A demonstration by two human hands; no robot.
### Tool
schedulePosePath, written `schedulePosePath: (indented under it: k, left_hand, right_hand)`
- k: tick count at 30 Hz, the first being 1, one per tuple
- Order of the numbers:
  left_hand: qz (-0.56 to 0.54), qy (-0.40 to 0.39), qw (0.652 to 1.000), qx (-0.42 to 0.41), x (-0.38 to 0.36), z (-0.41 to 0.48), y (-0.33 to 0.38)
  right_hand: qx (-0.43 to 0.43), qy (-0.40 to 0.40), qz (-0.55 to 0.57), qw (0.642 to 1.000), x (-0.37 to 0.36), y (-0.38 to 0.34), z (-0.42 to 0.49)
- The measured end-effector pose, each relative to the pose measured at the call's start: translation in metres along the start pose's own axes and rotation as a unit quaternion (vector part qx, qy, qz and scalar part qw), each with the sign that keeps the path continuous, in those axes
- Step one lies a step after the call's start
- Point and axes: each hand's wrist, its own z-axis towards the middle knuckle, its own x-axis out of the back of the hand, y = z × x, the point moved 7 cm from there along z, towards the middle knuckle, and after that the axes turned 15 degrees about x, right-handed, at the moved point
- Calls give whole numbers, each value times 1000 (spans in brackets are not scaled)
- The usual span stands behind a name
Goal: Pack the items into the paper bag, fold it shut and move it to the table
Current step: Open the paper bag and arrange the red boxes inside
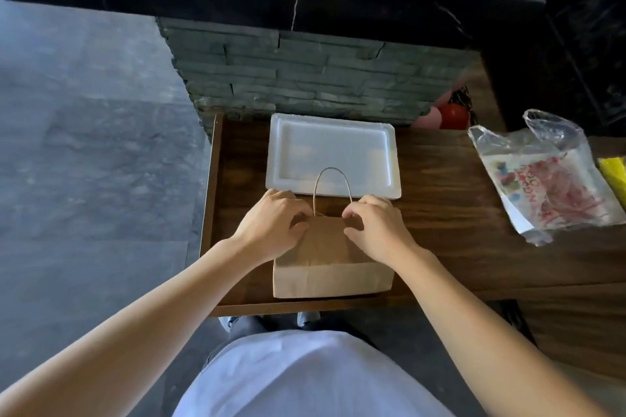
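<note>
A brown paper bag (330,267) stands on the wooden counter (440,220) near its front edge, with its top flattened and one cord handle (330,179) looping up behind. My left hand (271,225) pinches the bag's top edge on the left. My right hand (376,227) pinches the same edge on the right. Both hands press the paper down at the fold. What is inside the bag is hidden.
A white foam tray (394,159) lies just behind the bag. A clear plastic bag with red print (548,186) sits on the counter at the right, a yellow thing (614,173) beside it. A red round object (454,115) is at the back. A stone wall (305,78) rises behind.
</note>
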Motion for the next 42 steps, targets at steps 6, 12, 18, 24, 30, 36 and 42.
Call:
schedulePosePath:
  k: [6, 12, 18, 24, 30, 36, 42]
  left_hand:
    - [-38, 23, 998, 35, -3, -7, 6]
    - [24, 100, 995, 18, 8, -17, 24]
    - [23, 86, 995, -42, 30, -42, 43]
    - [97, 97, 982, -129, 29, -72, 59]
    - [155, 21, 971, -183, 9, -88, 76]
    - [221, -52, 961, -160, -10, -92, 76]
    - [247, -105, 960, -74, -32, -90, 63]
  right_hand:
    - [81, 1, 67, 994, 6, 2, 5]
    - [142, -5, 122, 982, 32, -3, 9]
    - [151, -66, 327, 930, 67, 4, -6]
    - [104, -84, 535, 834, 75, 18, -5]
    - [218, -249, 211, 920, 51, -43, -1]
    - [308, -300, 38, 902, 39, -86, -5]
    - [270, -370, -13, 889, -1, -80, -1]
